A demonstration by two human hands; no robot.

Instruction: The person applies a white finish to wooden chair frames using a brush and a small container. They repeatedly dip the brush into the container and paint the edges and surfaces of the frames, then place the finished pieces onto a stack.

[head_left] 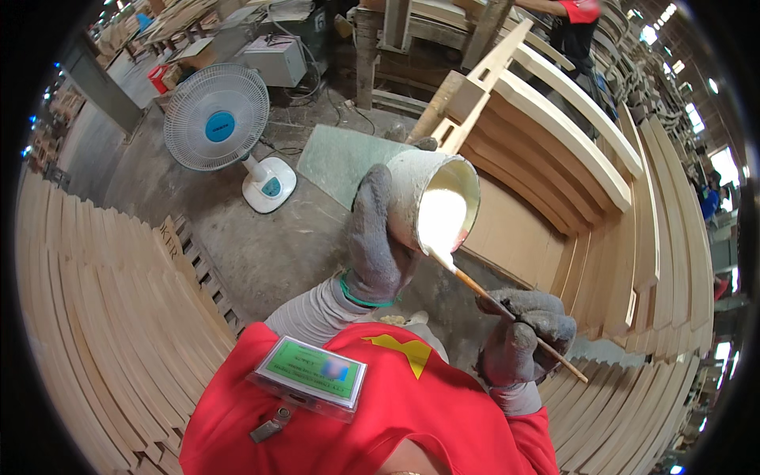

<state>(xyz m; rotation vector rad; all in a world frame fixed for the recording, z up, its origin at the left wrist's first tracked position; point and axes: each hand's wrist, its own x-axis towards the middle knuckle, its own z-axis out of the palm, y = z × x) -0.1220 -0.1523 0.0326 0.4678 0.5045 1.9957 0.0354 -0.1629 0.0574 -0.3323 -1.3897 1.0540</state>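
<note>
My left hand (374,229), in a grey glove, is wrapped round a white cup (406,194) that tilts toward the right. White liquid, perhaps glue, shows inside the cup. In my gloved right hand (526,336) is a thin brown stick (475,286), gripped partway along its length. White stuff coats the stick's far end, which rests at the cup's rim. Beyond the cup stands a stack of curved wooden parts (554,142), with a slotted wooden piece (484,85) at its left end.
A white fan (218,119) stands on the floor at the far left. A greenish flat board (340,162) lies beyond my left hand. Stacked wooden slats (103,340) fill the left side, and more slats (625,412) lie at lower right. Another person (576,36) is at the far right.
</note>
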